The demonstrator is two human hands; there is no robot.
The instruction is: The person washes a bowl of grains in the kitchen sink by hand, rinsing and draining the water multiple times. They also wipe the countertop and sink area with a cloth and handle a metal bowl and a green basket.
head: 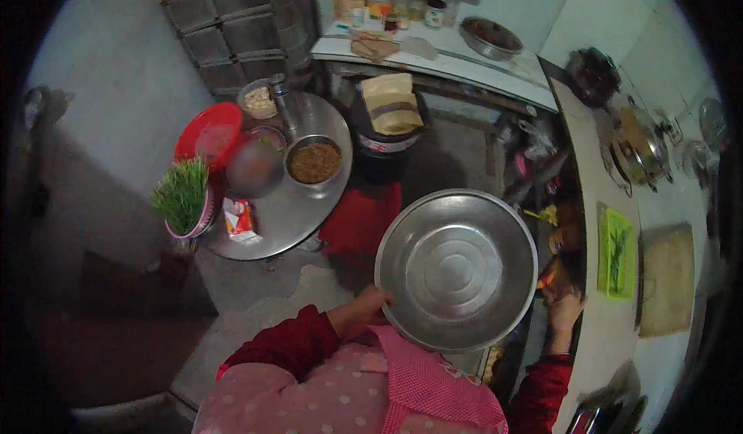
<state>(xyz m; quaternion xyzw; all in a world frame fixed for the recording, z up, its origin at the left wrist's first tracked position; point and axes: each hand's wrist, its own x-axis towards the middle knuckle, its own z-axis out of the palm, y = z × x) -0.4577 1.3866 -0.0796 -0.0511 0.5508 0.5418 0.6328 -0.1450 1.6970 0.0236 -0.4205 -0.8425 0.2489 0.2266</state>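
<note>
A wide, shallow stainless steel basin (455, 271) with nothing in it is in front of my body. My left hand (368, 305) grips its left rim, the fingers partly hidden behind the edge. To the right of the basin, my right hand (564, 311) reaches down into the dark space under the counter edge. A red and yellow package (547, 274) lies close to those fingers. Blur and shadow hide whether my right hand touches or holds it.
A round metal table (296, 219) on the left bears a steel bowl of brown food (314, 163), a red plastic basin (209, 135) and a bowl of green stalks (184, 199). The counter (592, 161) on the right carries a green basket (616, 254) and cutting board (667, 280).
</note>
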